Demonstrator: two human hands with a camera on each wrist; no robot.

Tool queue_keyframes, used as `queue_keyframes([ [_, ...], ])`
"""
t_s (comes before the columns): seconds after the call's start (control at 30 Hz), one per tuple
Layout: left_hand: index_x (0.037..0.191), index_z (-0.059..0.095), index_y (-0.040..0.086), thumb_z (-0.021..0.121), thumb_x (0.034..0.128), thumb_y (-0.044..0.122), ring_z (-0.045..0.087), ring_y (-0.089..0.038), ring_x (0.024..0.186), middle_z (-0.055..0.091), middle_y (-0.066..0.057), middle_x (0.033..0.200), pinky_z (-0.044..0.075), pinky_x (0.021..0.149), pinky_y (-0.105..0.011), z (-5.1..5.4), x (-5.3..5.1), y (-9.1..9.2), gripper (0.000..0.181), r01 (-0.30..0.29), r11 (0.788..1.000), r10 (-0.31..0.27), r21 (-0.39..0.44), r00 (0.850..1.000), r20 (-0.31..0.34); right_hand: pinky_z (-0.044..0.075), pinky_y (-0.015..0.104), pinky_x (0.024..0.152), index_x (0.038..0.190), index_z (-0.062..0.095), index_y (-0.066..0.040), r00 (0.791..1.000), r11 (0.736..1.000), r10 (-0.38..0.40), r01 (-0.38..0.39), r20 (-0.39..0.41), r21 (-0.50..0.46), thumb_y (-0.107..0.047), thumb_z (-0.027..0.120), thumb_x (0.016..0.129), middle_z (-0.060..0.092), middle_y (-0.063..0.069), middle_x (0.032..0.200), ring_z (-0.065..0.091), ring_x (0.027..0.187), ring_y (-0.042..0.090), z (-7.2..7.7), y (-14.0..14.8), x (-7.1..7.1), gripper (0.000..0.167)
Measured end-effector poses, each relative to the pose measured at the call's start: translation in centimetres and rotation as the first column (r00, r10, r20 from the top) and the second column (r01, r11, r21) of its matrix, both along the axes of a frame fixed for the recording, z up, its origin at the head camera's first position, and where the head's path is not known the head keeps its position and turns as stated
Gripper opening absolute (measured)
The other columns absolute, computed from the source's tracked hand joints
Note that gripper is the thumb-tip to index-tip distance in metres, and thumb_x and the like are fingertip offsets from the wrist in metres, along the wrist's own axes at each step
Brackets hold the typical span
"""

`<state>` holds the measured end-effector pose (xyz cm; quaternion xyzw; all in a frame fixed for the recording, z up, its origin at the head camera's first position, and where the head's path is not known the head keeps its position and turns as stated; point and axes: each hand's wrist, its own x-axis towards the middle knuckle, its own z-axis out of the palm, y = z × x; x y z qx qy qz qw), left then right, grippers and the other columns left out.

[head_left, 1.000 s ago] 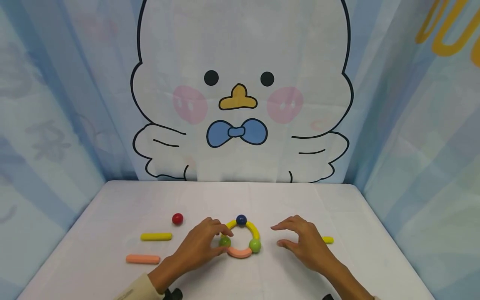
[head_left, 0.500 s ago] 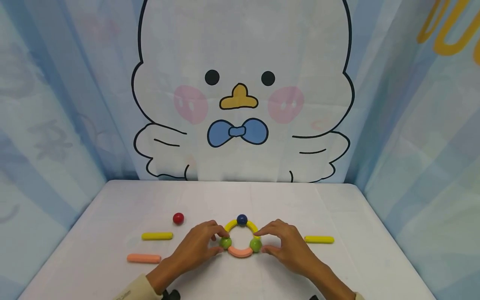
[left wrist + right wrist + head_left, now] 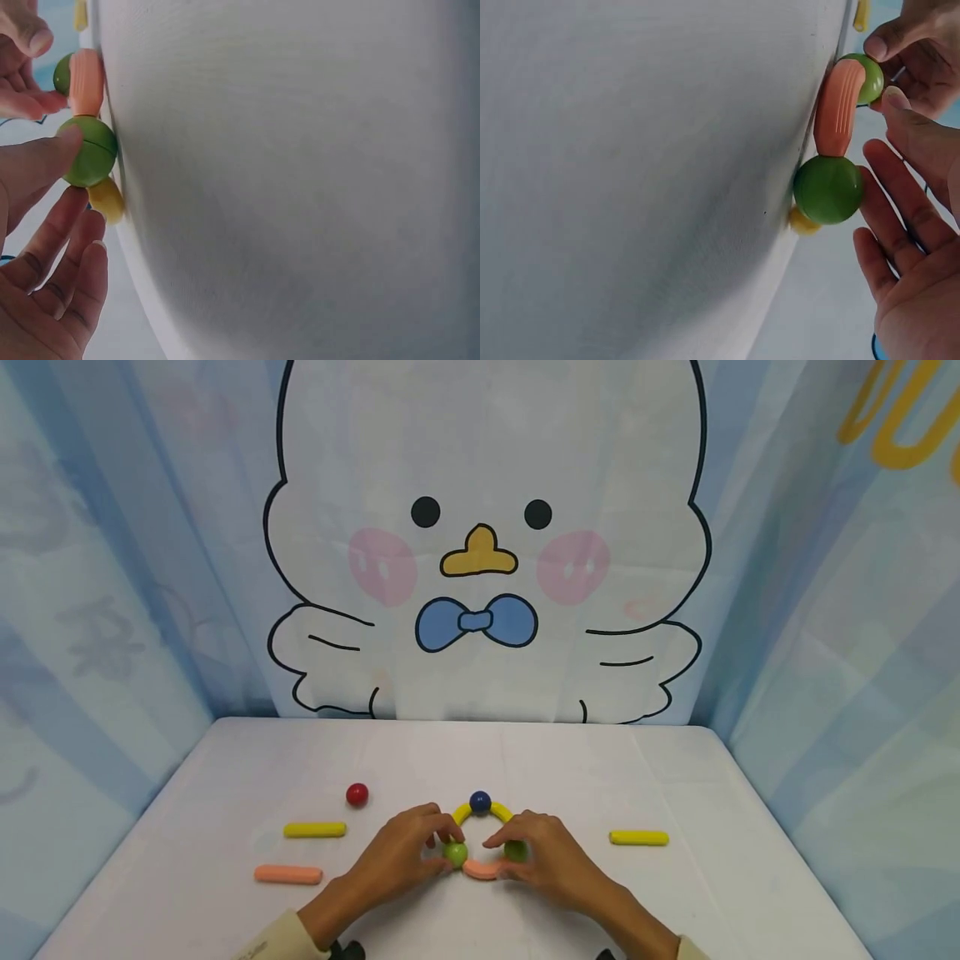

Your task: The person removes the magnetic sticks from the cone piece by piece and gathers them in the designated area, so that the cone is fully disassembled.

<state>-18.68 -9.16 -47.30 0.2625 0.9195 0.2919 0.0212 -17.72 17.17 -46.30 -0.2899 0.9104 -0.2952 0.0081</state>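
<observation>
A ring of toy balls and curved rods lies on the table: a blue ball (image 3: 480,802) at the far side, yellow curved rods (image 3: 462,813) on both sides, and an orange curved rod (image 3: 482,869) nearest me. My left hand (image 3: 408,845) pinches the left green ball (image 3: 455,855), its thumb pressing the ball in the left wrist view. My right hand (image 3: 551,860) reaches over the right green ball (image 3: 516,851) and partly hides it. In the right wrist view its fingers (image 3: 876,195) extend beside that ball (image 3: 829,190), thumb apart from it.
To the left lie a red ball (image 3: 357,795), a straight yellow rod (image 3: 315,830) and a straight orange rod (image 3: 288,874). Another straight yellow rod (image 3: 639,837) lies to the right. A printed curtain (image 3: 480,685) hangs behind the white table (image 3: 480,752).
My right hand has moved left from apart to over the right green ball, uncovering the right yellow rod. The left hand has closed around its green ball, and the ring has shifted slightly.
</observation>
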Motion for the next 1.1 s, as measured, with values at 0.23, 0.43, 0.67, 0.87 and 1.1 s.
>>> queue_keyframes([
  [0.23, 0.108, 0.075, 0.028, 0.092, 0.0833, 0.019, 0.061, -0.008, 0.090, 0.064, 0.012, 0.096, 0.052, 0.079, -0.024, 0.0, 0.1, 0.1, 0.031, 0.032, 0.999, -0.032, 0.002, 0.999, -0.007, 0.052, 0.036, 0.101, 0.111, 0.082, -0.025, 0.996, 0.998, 0.065, -0.065, 0.057, -0.010, -0.014, 0.090, 0.084, 0.078, -0.019, 0.105, 0.066, 0.104, -0.001, -0.3, -0.7, -0.2, 0.030],
  [0.43, 0.108, 0.075, 0.028, 0.092, 0.0831, 0.022, 0.058, -0.005, 0.090, 0.065, 0.012, 0.096, 0.052, 0.079, -0.025, -0.1, 0.0, 0.6, 0.031, 0.060, 0.998, -0.060, -0.005, 0.998, -0.012, 0.052, 0.037, 0.100, 0.108, 0.083, -0.026, 0.993, 0.996, 0.078, -0.081, 0.092, 0.030, -0.017, 0.092, 0.083, 0.077, -0.022, 0.101, 0.065, 0.100, -0.004, -0.3, -1.0, -0.5, 0.028],
  [0.67, 0.107, 0.076, 0.029, 0.094, 0.0820, 0.027, 0.056, -0.004, 0.090, 0.064, 0.012, 0.095, 0.053, 0.081, -0.025, -0.1, 0.0, 1.1, 0.031, 0.073, 0.997, -0.073, -0.023, 0.997, -0.008, 0.052, 0.042, 0.101, 0.102, 0.082, -0.027, 0.994, 0.994, 0.085, -0.089, 0.062, 0.058, -0.016, 0.091, 0.084, 0.076, -0.023, 0.098, 0.066, 0.100, -0.003, -0.4, -0.9, -0.6, 0.024],
  [0.87, 0.105, 0.076, 0.029, 0.093, 0.0824, 0.026, 0.056, -0.005, 0.090, 0.063, 0.012, 0.094, 0.052, 0.080, -0.025, 0.0, 0.0, 1.3, 0.029, 0.079, 0.996, -0.079, -0.029, 0.997, 0.004, 0.053, 0.043, 0.102, 0.100, 0.082, -0.027, 0.994, 0.993, 0.092, -0.096, 0.064, 0.063, -0.017, 0.090, 0.085, 0.076, -0.023, 0.097, 0.066, 0.099, -0.004, -0.4, -0.9, -0.6, 0.021],
  [1.1, 0.108, 0.076, 0.028, 0.092, 0.0843, 0.026, 0.056, -0.006, 0.090, 0.064, 0.010, 0.096, 0.051, 0.079, -0.024, 0.0, 0.0, 1.4, 0.028, 0.085, 0.995, -0.085, -0.045, 0.996, -0.003, 0.053, 0.031, 0.093, 0.097, 0.081, -0.026, 0.987, 0.992, 0.109, -0.116, 0.122, 0.053, -0.014, 0.091, 0.083, 0.075, -0.022, 0.093, 0.064, 0.092, -0.004, -0.3, -0.6, -0.8, 0.021],
])
